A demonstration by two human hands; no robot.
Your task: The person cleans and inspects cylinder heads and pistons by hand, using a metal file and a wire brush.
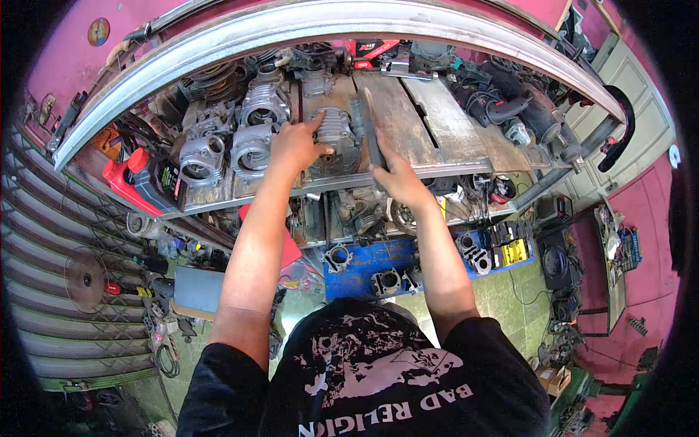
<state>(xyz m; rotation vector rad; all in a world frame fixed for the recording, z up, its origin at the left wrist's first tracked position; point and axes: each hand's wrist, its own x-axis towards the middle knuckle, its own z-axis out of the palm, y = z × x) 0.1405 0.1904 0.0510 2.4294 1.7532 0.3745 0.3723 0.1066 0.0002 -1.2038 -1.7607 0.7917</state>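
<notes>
A grey finned engine cylinder lies on the worn wooden bench top near its front edge. My left hand grips its left side, index finger reaching over the fins and thumb at the lower edge. In my right hand is a wire brush, its long handle upright and its blurred bristles facing the right side of the fins. Left of my left hand sit several cast metal engine housings with round openings, among them a front housing and one beside it.
Two oil bottles stand at the bench's left end. A red box is at the back, and a power tool lies among parts on the right. Below, a blue board carries more cylinders. A metal beam spans above the bench.
</notes>
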